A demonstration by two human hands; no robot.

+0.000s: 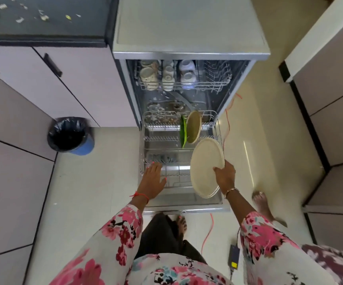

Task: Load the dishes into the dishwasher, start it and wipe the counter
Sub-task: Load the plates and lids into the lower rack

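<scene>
The dishwasher (187, 50) stands open with its lower rack (162, 138) pulled out over the lowered door. My right hand (225, 175) grips a large cream plate (205, 167) by its edge, tilted above the rack's right side. Behind it a beige plate (193, 126) and a green plate (183, 131) stand on edge in the rack. My left hand (154, 181) rests, fingers apart, on the rack's front left edge and holds nothing. The upper rack (218, 79) carries several cups (149, 76) on its left. The dark counter (43, 21) at top left is strewn with crumbs.
A blue bin (72, 136) with a black liner sits on the floor left of the dishwasher. An orange cable (227, 120) runs along the floor on the right to a black adapter (234, 258). My bare feet stand by the door. Cabinets line both sides.
</scene>
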